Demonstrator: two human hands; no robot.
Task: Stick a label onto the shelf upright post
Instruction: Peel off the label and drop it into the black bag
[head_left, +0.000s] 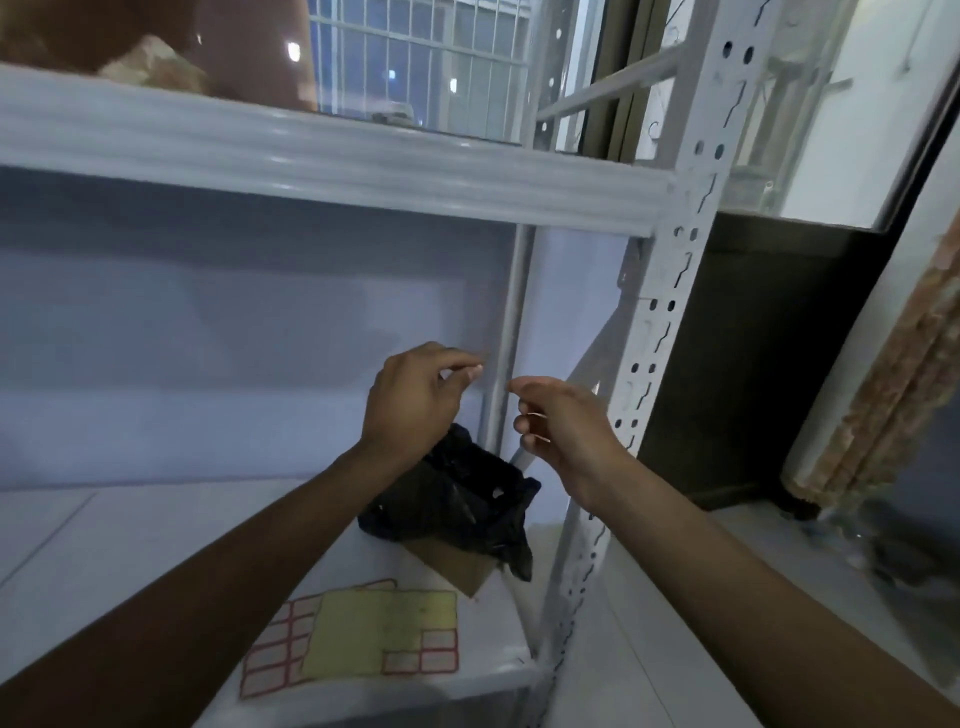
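Note:
My left hand (415, 400) is raised in front of the shelf, thumb and forefinger pinched on a small pale label (484, 359) that is blurred against the white back panel. My right hand (566, 431) hangs just right of it, fingers curled, fingertips pointing at the left hand's pinch; I cannot make out anything in it. The white perforated upright post (670, 312) rises right of both hands. Sheets of red-bordered labels on yellow backing (363, 634) lie on the shelf board (498, 639) below my forearms.
A black plastic bag (457, 499) sits on a piece of cardboard (457, 566) behind the label sheets. A thinner rear post (511, 322) stands behind my fingertips. A white shelf beam (311, 161) crosses overhead. A dark panel (769, 364) and window lie right of the shelf.

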